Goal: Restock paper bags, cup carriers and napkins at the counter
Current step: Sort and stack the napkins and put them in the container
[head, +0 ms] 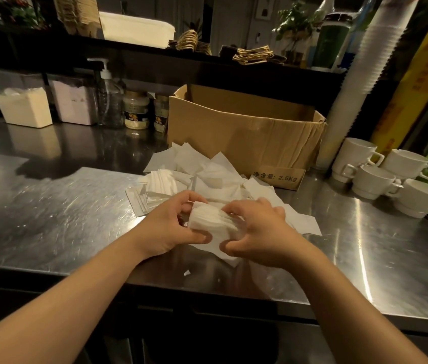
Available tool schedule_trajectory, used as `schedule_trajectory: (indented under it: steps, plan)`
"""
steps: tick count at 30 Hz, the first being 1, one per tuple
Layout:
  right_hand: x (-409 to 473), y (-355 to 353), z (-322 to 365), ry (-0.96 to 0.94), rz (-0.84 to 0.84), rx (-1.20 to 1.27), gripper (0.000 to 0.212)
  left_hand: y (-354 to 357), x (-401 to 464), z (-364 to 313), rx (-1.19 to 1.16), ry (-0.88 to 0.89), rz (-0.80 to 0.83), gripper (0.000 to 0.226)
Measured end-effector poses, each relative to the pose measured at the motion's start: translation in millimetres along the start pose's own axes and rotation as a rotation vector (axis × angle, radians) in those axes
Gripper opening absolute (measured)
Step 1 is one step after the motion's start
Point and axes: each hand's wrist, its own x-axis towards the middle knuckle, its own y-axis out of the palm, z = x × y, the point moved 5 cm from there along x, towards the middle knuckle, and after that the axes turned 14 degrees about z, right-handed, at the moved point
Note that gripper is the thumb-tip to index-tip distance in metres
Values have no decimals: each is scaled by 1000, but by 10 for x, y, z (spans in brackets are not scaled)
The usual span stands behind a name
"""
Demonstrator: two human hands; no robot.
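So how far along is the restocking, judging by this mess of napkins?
Partly done: one neat stack lies squared up. In hand: left hand and right hand grip a napkin bundle. Left: the loose napkins by the cardboard box.

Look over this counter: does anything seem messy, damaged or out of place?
Loose napkins lie scattered unevenly before the cardboard box, whose front wall is creased. A small paper scrap sits near the counter edge. Both hands grip a napkin stack.

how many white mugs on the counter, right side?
5, clustered right of the cardboard box: back-left, back-right, small one, middle, front-right. More may be hidden behind.
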Motion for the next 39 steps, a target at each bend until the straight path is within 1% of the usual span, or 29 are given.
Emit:
schedule_trajectory:
  steps: [1, 2, 3, 5, 7, 9, 10, 12, 13, 15, 18, 21, 24, 26, 28, 29, 31, 33, 34, 36, 37, 39]
  plan:
    - [44, -25, 72, -10, 9, -66, 53, -4, -6, -18, -17, 11, -5, 66]
    - [82, -37, 134, -26, 17, -83, 49, -6, -17, -49, -36, 27, -14, 70]
    - [111, -44, 181, -50, 18, -48, 43, -10, -25, -74, -68, 46, -29, 73]
    - [143, -35, 192, -104, -21, 172, 39, -33, -40, -87, -172, 75, -70, 79]
    - [122, -20, 134, -154, -132, 489, 48, -65, -49, -57, -224, 61, -100, 81]
    - [92, 69, 64, -200, -205, 787, 54, -81, -48, -19, -160, 9, -79, 73]
    - [85, 131, 33, -213, -219, 885, 55, -75, -45, -1, -123, -18, -57, 68]
    - [71, 236, -37, -206, -225, 1015, 54, -59, -43, -1, -85, -42, -44, 56]
    - [64, 272, -82, -204, -227, 1041, 50, -61, -41, -6, -73, -38, -57, 50]
    - [43, 293, -170, -196, -233, 981, 43, -73, -46, -30, -75, -16, -106, 49]
    - [26, 314, -228, -134, -170, 798, 48, -98, -58, -44, -109, 26, -165, 62]
    - [24, 344, -259, -139, -148, 736, 50, -78, -44, -31, -51, 23, -132, 78]
    - [9, 353, -271, -142, -159, 772, 50, -52, -18, 38, -53, -51, -60, 91]
    - [6, 346, -270, -116, -163, 750, 50, -43, 3, 51, -16, -87, -32, 91]
    - [5, 338, -283, -108, -166, 738, 44, -33, 19, 49, 7, -102, -20, 87]
    - [-1, 341, -292, -119, -154, 752, 42, -23, 26, 43, 14, -106, -7, 83]
    - [-20, 352, -295, -137, -109, 772, 42, -7, 25, 40, 31, -112, 23, 64]
    - [-37, 370, -294, -97, -102, 723, 51, -12, 16, 51, 54, -117, 30, 47]
    - [-47, 372, -322, -24, -127, 629, 58, -16, 14, 53, 57, -117, 24, 45]
    - [-79, 366, -346, 138, -162, 345, 79, -8, 10, 47, 47, -97, 26, 54]
    - [-88, 378, -329, 184, -149, 254, 88, 6, 13, 33, 52, -80, 38, 61]
    - [-73, 434, -284, 212, -79, 197, 102, 38, 16, -3, 73, -34, 74, 76]
